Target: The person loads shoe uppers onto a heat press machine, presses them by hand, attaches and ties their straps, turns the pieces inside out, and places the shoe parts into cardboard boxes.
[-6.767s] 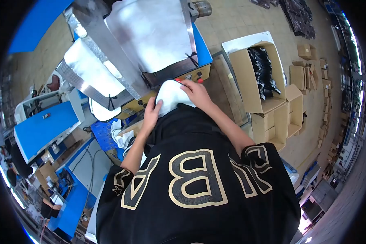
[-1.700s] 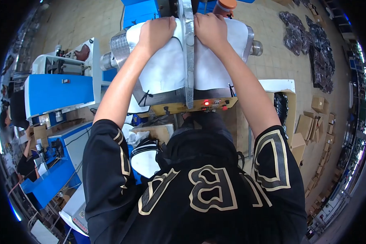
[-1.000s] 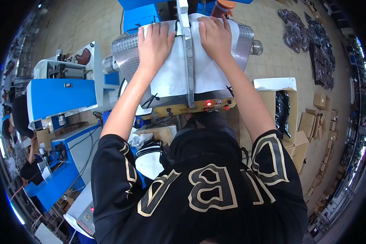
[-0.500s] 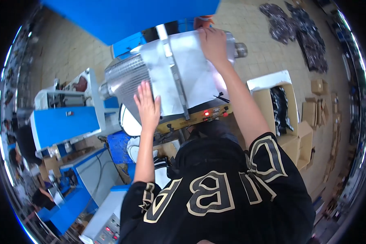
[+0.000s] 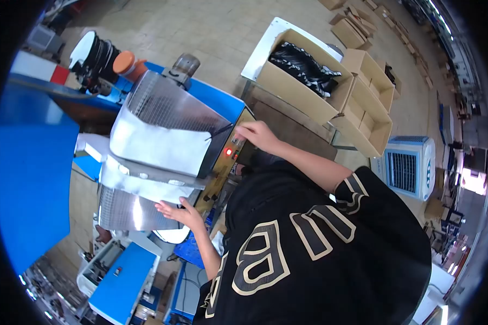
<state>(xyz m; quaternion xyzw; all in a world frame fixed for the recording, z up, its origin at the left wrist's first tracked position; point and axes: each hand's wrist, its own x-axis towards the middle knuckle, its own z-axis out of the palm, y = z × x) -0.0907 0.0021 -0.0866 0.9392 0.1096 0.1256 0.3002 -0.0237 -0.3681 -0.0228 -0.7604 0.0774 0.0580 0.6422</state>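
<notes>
A white sheet [image 5: 157, 147] drapes over a shiny cylinder [image 5: 165, 100] marked with a fine grid. Across the sheet lies a narrow metal bar [image 5: 154, 172]. My left hand [image 5: 183, 214] is open, fingers stretched, close to the sheet's lower edge and the cylinder; whether it touches cannot be told. My right hand [image 5: 259, 135] is at the end of the yellowish control panel [image 5: 216, 181], beside a lit red switch [image 5: 228, 152]. Its fingers are curled together, hiding what is under them. A thin dark strip [image 5: 220, 131] sticks out near the sheet's corner.
A large blue machine cover [image 5: 32, 173] stands at the left. An open carton [image 5: 303, 100] of black items sits on a white-topped table [image 5: 263, 49], with more cartons [image 5: 366, 116] beside it. An air cooler [image 5: 404, 168] is at the right, a blue-and-white machine [image 5: 124, 276] lower left.
My view has turned to the right. My right hand has left the sheet's far edge and come to the control panel. My left hand remains near the cylinder, fingers now more spread.
</notes>
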